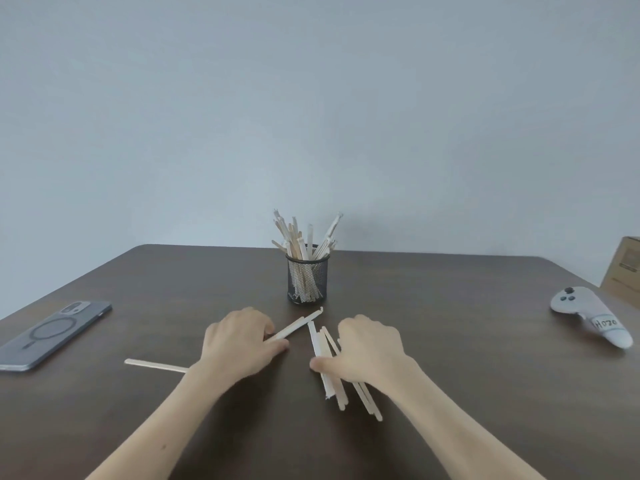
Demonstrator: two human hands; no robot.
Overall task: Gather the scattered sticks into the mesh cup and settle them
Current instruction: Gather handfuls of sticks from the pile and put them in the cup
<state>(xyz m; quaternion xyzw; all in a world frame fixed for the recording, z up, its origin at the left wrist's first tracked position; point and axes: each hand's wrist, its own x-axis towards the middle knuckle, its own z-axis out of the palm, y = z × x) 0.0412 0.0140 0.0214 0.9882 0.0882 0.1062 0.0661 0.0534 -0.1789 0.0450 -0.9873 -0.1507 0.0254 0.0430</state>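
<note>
A black mesh cup (307,278) stands upright at the table's middle, holding several pale wooden sticks that fan out above its rim. In front of it my left hand (242,342) is closed on a long stick (298,325) that points up and right toward the cup. My right hand (369,351) presses down on a bundle of sticks (329,368) lying on the table, fingers curled over them. One loose stick (156,365) lies flat to the left, partly under my left wrist.
A grey phone (52,334) lies face down at the left edge of the dark wooden table (173,278). A white controller (588,317) rests at the right, with a cardboard box (623,268) behind it.
</note>
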